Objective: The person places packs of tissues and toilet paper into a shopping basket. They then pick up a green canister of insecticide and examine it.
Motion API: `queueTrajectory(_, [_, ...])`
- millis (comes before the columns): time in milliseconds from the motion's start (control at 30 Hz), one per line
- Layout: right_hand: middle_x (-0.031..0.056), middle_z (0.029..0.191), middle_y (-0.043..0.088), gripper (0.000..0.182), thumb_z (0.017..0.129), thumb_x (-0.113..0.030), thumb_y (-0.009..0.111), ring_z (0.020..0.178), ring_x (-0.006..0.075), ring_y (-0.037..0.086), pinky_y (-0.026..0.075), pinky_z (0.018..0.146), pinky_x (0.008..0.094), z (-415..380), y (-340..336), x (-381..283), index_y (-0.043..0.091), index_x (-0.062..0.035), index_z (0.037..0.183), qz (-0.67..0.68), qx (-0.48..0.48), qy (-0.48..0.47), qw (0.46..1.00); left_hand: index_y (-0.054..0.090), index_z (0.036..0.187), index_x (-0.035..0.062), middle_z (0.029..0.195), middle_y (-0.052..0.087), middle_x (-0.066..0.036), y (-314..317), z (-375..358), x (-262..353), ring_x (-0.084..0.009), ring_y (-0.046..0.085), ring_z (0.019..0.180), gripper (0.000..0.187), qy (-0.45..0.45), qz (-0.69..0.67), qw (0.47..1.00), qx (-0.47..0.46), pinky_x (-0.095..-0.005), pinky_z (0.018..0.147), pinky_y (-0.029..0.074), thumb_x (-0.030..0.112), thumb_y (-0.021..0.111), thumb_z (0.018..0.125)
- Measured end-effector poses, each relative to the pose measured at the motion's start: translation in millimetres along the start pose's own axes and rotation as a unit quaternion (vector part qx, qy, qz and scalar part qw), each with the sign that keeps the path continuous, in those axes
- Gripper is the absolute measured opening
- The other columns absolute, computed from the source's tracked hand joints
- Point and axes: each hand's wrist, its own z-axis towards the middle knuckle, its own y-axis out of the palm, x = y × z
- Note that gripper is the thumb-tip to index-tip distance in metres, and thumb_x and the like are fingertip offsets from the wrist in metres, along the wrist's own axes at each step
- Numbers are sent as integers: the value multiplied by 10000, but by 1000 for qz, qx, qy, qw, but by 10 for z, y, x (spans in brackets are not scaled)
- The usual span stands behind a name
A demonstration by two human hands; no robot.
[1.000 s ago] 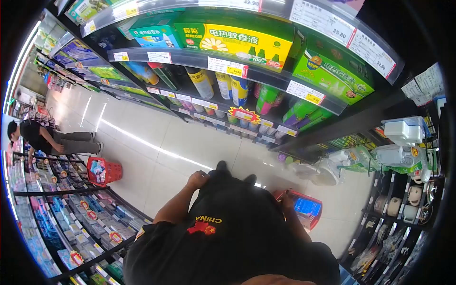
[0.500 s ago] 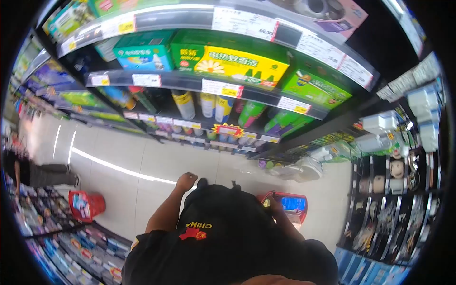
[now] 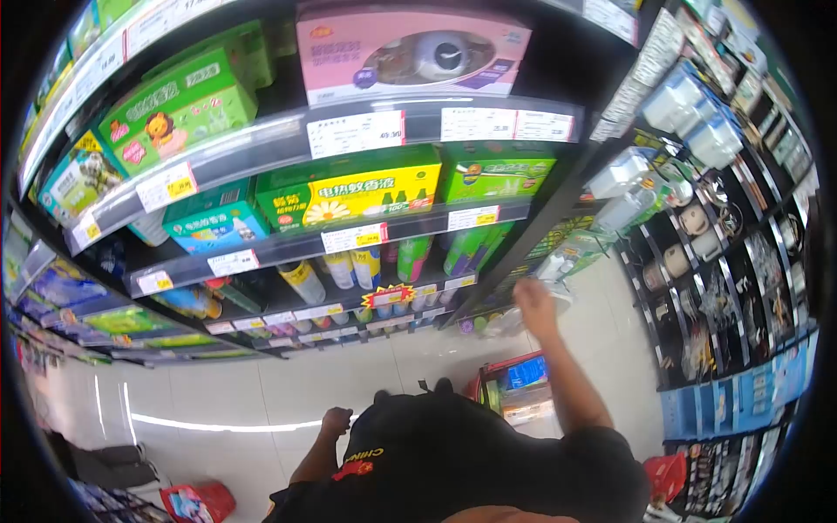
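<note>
My right hand [image 3: 535,305] is raised, bare, beside the shelf's right end, near bagged goods [image 3: 571,257] hanging there. Its fingers are blurred, so I cannot make out their pose. Low at my side, my left hand [image 3: 336,422] is closed with curled fingers; whatever may be inside is hidden. Below my right forearm a red shopping basket [image 3: 485,383] holds a blue item [image 3: 527,373] and other goods. Ahead on the shelves are a pink box [image 3: 414,52] with a window, a green and yellow box [image 3: 349,187], a green box [image 3: 499,172] and a teal box [image 3: 216,228].
Spray cans [image 3: 301,281] line a lower shelf behind price tags. A rack of hanging goods [image 3: 711,296] stands on the right. At lower left are another red basket [image 3: 199,504] and a person's legs [image 3: 105,466]. A red container [image 3: 666,475] is at lower right.
My right hand has left the red basket and risen forward to the shelf's right end. The view has shifted, showing more of the upper shelf. My left hand stays low and closed.
</note>
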Motion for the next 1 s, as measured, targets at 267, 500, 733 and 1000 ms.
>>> queueTrajectory(267, [140, 981, 653, 211, 885, -145, 653, 865, 282, 656, 516, 777, 361, 905, -843, -1506, 644, -9, 1045, -39, 143, -257, 955, 667, 1026, -10, 760, 659, -86, -430, 192, 15, -173, 648, 594, 366, -284, -519, 803, 79, -311, 488, 519, 326, 617, 889])
queueTrajectory(500, [152, 966, 648, 302, 856, -210, 684, 813, 260, 668, 533, 744, 377, 649, -83, -788, 639, -14, 1080, -62, 22, -104, 992, 658, 985, 5, 756, 647, -76, -478, -68, 455, -151, 629, 591, 314, -297, -618, 721, 99, -289, 445, 464, 300, 640, 879])
queueTrajectory(733, [166, 1075, 630, 620, 836, -272, 689, 851, 295, 676, 524, 761, 424, 585, 217, -734, 445, -71, 1370, -109, 1, -92, 990, 614, 922, 82, 851, 695, -111, 383, -368, 177, -311, 674, 804, 235, -33, -33, 997, 55, -457, 720, 531, 191, 731, 750])
queueTrajectory(1000, [159, 866, 685, 633, 820, -402, 698, 810, 377, 672, 520, 738, 479, 893, 447, -949, 452, -43, 1279, -116, -14, -56, 992, 608, 980, 17, 787, 667, -92, -8, -487, 416, -191, 673, 664, 294, -269, -445, 851, 73, -335, 502, 519, 221, 717, 799])
